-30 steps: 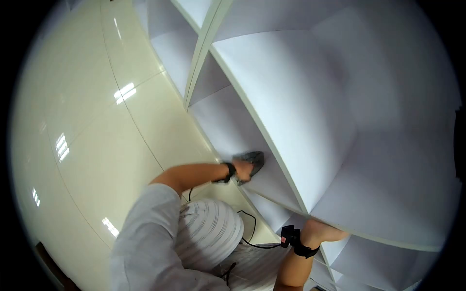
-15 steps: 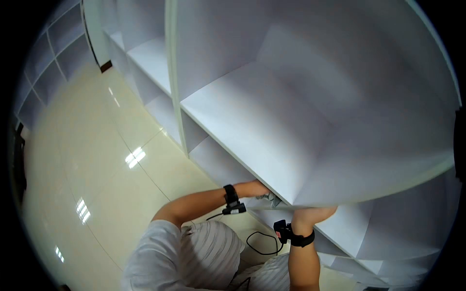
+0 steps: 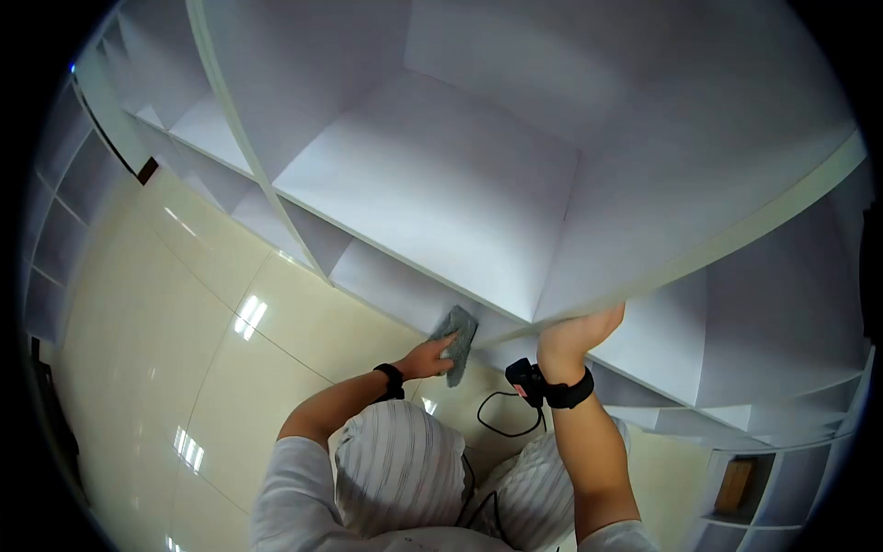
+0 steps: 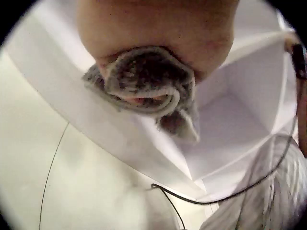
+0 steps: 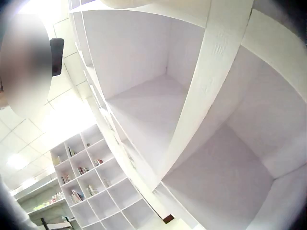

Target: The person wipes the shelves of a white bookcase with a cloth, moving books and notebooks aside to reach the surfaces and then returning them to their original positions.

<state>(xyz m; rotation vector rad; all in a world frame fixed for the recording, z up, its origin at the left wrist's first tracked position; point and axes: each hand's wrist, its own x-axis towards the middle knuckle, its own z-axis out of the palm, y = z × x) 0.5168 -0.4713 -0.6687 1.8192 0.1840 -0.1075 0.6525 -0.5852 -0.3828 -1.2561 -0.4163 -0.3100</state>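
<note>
My left hand (image 3: 428,359) holds a grey cloth (image 3: 458,345) at the front of the low shelf compartment (image 3: 382,285), close to the floor. Seen from the left wrist, the fuzzy cloth (image 4: 148,81) is bunched and folded over, covering most of the fingers. My right hand (image 3: 575,339) is bent at the wrist and rests at the front edge of the upright shelf panel (image 3: 699,262). Its fingers are largely hidden there, and only a sliver of that hand (image 5: 127,2) shows at the top of the right wrist view.
White shelving with large bays (image 3: 414,175) rises in front of me. Glossy tiled floor (image 3: 221,322) lies to the left. A black cable (image 3: 506,428) hangs between my arms by my knees. A brown object (image 3: 733,486) sits in a far compartment; another bookshelf (image 5: 91,182) holds several books.
My left hand has come out from inside the low compartment to its front edge with the cloth. The right hand stays by the panel edge. The head view has swung, showing more shelving.
</note>
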